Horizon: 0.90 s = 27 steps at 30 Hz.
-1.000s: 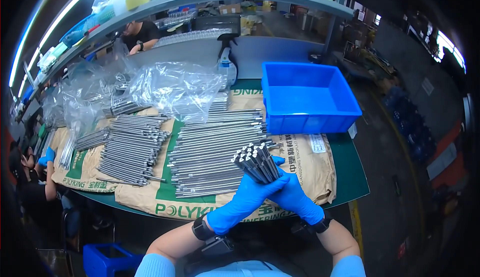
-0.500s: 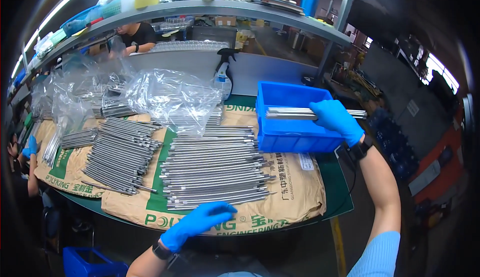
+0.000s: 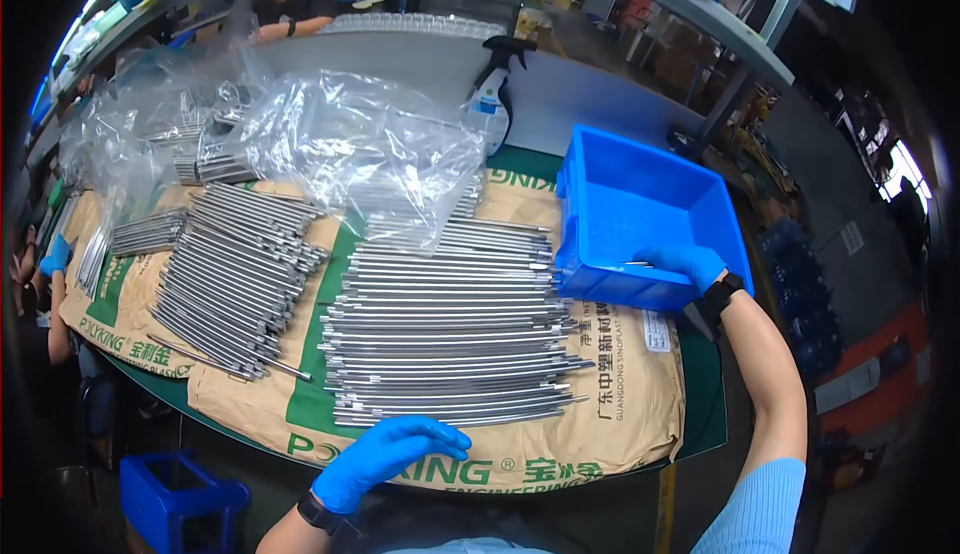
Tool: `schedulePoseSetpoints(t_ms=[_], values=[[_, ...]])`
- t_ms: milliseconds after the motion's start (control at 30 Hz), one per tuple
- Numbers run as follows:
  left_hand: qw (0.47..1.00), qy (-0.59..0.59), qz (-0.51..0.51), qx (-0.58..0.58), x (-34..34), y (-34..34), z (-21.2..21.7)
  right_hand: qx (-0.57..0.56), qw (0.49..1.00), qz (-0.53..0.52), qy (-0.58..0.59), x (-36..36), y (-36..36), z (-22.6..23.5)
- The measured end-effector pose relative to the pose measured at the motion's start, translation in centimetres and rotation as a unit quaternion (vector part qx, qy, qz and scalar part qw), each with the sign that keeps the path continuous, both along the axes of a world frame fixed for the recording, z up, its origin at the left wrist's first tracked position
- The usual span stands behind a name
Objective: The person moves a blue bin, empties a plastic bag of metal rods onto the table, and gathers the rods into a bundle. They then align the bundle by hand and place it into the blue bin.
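My right hand [image 3: 683,260], in a blue glove, reaches over the near wall of a blue plastic bin [image 3: 655,290]. Its fingers are closed, and the short end of some metal rods [image 3: 638,263] shows beside them; the rest is hidden by the hand and the bin wall. On a brown paper sack [image 3: 640,424], a wide row of silvery metal rods [image 3: 450,324] lies side by side. My left hand [image 3: 395,454], also gloved, is held at the near edge of this row with its fingers stretched out and nothing in them.
A second pile of rods [image 3: 235,279] lies to the left. Clear plastic bags [image 3: 350,144] cover more rods behind. A spray bottle [image 3: 492,99] stands at the back panel, under a metal shelf [image 3: 755,49]. Another person [image 3: 290,4] sits beyond; a blue stool [image 3: 180,499] is below.
My right hand has lowered the bundle of rods from above the bin down into it. My left hand stays near the row's edge. The view has shifted and tilted.
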<state>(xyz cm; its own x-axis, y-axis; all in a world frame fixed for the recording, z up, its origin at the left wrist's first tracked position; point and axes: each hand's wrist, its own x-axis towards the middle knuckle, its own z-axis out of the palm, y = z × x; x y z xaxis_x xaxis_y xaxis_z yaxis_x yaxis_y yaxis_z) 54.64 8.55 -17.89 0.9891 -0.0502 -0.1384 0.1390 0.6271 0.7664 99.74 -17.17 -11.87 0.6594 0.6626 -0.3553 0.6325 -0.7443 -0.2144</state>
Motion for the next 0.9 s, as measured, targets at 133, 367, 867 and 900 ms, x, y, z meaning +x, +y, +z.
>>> schedulePoseSetpoints(t_ms=[133, 367, 867, 900], values=[[1.0, 0.0, -0.001, 0.002, 0.4, 0.5, -0.6, 0.003, 0.991, -0.09, 0.099, -1.0, 0.1, -0.2], [0.999, -0.021, 0.017, -0.033, 0.6, 0.0, -0.9, 0.026, 0.993, 0.114, -0.026, -4.9, 2.0, 7.1], [0.611, 0.001, 0.342, 0.714, -4.5, 3.7, -0.9, 0.236, 0.947, 0.114, -0.185, -27.8, -0.6, -5.0], [0.601, 0.003, 0.335, 0.725, -4.9, 3.8, -1.5, 0.259, 0.938, 0.107, -0.205, -28.0, -0.4, -5.9]])
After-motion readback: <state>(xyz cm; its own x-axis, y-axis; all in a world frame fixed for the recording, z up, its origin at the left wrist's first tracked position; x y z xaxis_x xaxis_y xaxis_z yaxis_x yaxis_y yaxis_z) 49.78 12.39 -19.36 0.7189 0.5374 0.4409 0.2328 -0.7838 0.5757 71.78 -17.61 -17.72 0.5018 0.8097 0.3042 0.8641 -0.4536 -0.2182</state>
